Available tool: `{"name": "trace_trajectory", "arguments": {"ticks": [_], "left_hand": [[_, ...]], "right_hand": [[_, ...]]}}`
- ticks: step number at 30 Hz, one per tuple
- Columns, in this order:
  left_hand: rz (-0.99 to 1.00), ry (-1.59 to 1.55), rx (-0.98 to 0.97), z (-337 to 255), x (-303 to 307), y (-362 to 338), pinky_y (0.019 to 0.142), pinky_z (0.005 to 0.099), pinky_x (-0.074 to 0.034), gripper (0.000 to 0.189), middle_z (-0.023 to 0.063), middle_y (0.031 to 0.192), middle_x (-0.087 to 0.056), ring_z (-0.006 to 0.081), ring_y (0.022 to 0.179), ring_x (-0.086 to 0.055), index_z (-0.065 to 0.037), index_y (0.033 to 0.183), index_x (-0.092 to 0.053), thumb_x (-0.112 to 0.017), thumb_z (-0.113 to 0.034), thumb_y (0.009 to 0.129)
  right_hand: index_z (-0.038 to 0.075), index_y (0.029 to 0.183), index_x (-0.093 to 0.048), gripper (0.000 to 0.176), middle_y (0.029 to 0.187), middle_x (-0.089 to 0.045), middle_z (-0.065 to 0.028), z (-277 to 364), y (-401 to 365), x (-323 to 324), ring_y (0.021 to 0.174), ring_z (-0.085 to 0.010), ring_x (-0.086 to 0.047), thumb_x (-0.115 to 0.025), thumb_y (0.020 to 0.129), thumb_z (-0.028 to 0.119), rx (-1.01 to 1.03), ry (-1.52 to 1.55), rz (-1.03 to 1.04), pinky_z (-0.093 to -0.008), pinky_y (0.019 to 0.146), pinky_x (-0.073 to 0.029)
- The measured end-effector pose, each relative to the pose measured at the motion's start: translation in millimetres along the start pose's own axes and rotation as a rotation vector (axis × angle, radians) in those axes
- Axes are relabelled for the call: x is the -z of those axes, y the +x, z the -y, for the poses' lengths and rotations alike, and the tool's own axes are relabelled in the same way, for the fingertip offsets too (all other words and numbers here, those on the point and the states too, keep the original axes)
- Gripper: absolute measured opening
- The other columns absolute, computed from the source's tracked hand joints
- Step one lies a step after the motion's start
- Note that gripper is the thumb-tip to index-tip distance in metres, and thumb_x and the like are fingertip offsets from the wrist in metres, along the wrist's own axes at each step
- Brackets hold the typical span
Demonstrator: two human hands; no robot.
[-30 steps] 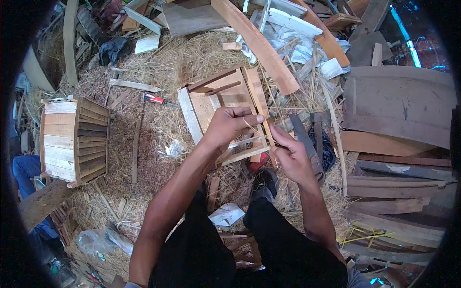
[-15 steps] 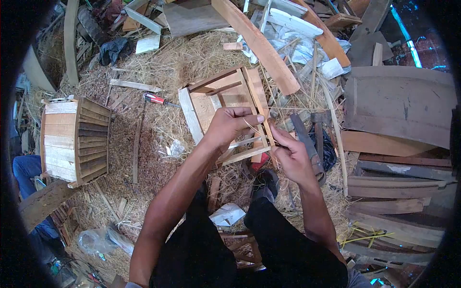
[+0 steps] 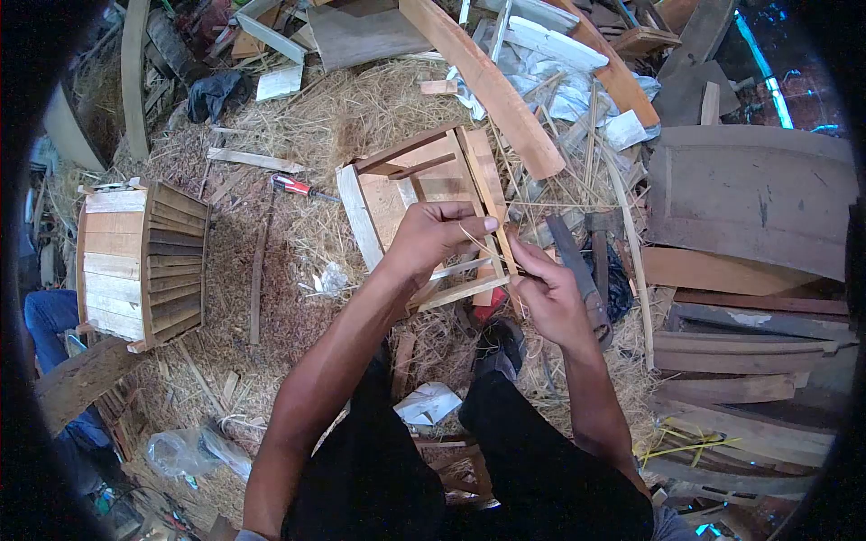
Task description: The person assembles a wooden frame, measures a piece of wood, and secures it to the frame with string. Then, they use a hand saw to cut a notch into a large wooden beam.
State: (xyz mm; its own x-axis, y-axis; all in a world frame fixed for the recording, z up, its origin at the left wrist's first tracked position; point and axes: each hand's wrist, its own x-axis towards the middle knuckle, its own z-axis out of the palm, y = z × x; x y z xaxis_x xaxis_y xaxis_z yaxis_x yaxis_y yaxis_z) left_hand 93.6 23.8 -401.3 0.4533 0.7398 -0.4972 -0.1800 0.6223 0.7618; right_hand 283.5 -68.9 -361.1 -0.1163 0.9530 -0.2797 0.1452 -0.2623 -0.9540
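Observation:
A small wooden frame (image 3: 361, 216), partly built of slats and open on one side, stands tilted on the straw in front of me. Along its right side runs a narrow wooden strip (image 3: 488, 187). My left hand (image 3: 436, 242) reaches across the frame and pinches the strip, its thumb lying on top. From the other side my right hand (image 3: 550, 296) grips the strip's lower end between thumb and fingers. A thin curled sliver (image 3: 469, 237) shows by the left fingers. Most of the left fingertips are hidden behind the strip.
A slatted wooden crate (image 3: 115, 261) sits at left, near a person's blue-clad leg (image 3: 50, 323). A red-handled screwdriver (image 3: 293, 187) lies on the straw, a hammer (image 3: 603, 236) right of my hands. Stacked boards (image 3: 740, 352) line the right; a long plank (image 3: 492, 90) lies ahead.

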Motion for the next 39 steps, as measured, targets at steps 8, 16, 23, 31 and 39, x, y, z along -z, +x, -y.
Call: {"name": "trace_trajectory", "arguments": {"ticks": [8, 16, 23, 31, 39], "left_hand": [[0.012, -0.047, 0.003, -2.0, -1.0, -2.2, 0.069, 0.0227, -0.051, 0.023, 0.0011, 0.084, -0.072, 0.0069, 0.073, -0.063, -0.001, 0.096, -0.075, -0.081, -0.02, 0.083], [0.02, -0.03, 0.019, 0.0, 1.8, 0.3, 0.072, 0.0259, -0.054, 0.029, 0.0062, 0.09, -0.073, 0.011, 0.077, -0.067, 0.003, 0.102, -0.073, -0.08, -0.019, 0.084], [-0.002, -0.026, 0.007, -5.9, -2.4, -3.8, 0.07, 0.0252, -0.052, 0.029, 0.005, 0.086, -0.072, 0.01, 0.074, -0.065, 0.002, 0.099, -0.073, -0.08, -0.02, 0.084], [0.02, -0.017, 0.005, -3.7, 0.4, -1.6, 0.068, 0.0239, -0.052, 0.027, 0.0043, 0.086, -0.073, 0.0091, 0.074, -0.065, 0.001, 0.099, -0.074, -0.081, -0.02, 0.084], [0.034, 0.003, 0.015, 1.3, 5.5, 1.4, 0.074, 0.0276, -0.055, 0.028, 0.0071, 0.092, -0.074, 0.0128, 0.079, -0.068, 0.003, 0.105, -0.072, -0.077, -0.018, 0.087]], "right_hand": [[-0.006, 0.143, -0.046, 0.051, 0.145, -0.048, -0.0175, 0.1, 0.0, 0.3, 0.133, -0.0217, -0.048, -0.05, 0.092, -0.009, 0.012, -0.024, 0.003, -0.0286, 0.107, -0.039], [-0.007, 0.143, -0.045, 0.051, 0.145, -0.048, -0.0176, -0.4, 0.4, 0.0, 0.132, -0.0215, -0.049, -0.051, 0.093, -0.008, 0.019, 0.009, 0.011, -0.0287, 0.107, -0.039], [-0.006, 0.143, -0.045, 0.051, 0.146, -0.047, -0.0178, 2.3, 0.4, 0.6, 0.132, -0.0217, -0.048, -0.051, 0.093, -0.008, 0.0, -0.017, 0.011, -0.0283, 0.106, -0.04], [-0.005, 0.142, -0.047, 0.05, 0.145, -0.048, -0.0173, -4.8, 1.8, 1.8, 0.131, -0.0209, -0.049, -0.051, 0.093, -0.007, 0.052, -0.035, 0.007, -0.0281, 0.105, -0.041], [-0.007, 0.142, -0.047, 0.05, 0.142, -0.051, -0.0155, -3.9, 0.7, -1.6, 0.127, -0.0181, -0.051, -0.052, 0.092, -0.007, 0.024, 0.041, 0.005, -0.0255, 0.101, -0.043]]}}
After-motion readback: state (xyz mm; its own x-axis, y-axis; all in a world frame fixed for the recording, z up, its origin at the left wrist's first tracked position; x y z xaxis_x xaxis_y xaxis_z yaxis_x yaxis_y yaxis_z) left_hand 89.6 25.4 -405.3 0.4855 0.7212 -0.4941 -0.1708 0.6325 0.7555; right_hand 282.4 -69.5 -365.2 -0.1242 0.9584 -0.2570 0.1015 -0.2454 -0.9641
